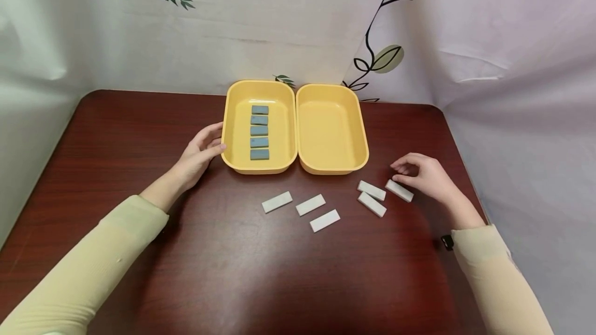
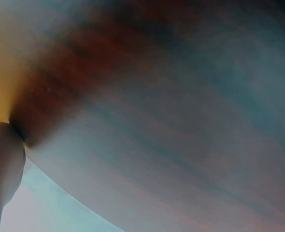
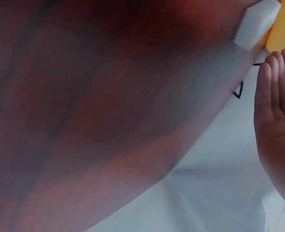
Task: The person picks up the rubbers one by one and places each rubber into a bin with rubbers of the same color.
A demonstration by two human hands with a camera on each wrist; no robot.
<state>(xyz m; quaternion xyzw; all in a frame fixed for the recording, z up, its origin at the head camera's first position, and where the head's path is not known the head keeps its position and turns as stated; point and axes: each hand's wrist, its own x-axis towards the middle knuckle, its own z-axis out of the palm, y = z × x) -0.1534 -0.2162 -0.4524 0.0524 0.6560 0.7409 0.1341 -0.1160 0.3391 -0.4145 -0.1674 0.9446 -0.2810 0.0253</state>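
My left hand holds the left yellow tray by its left side, thumb at the rim and fingers along the outer wall. A column of several blue-grey blocks lies in that tray. My right hand is over the table at the right, fingers loosely bent and nothing held between them. Its thumb tip is right at the upper end of a white rectangular block. Two more white blocks lie just left of it, close together. In the right wrist view, a white block shows beyond the fingertips.
A second yellow tray, with a bare bottom, adjoins the first one on its right. Three white blocks lie apart in front of the trays. The dark red table ends at light patterned curtains behind and on both sides.
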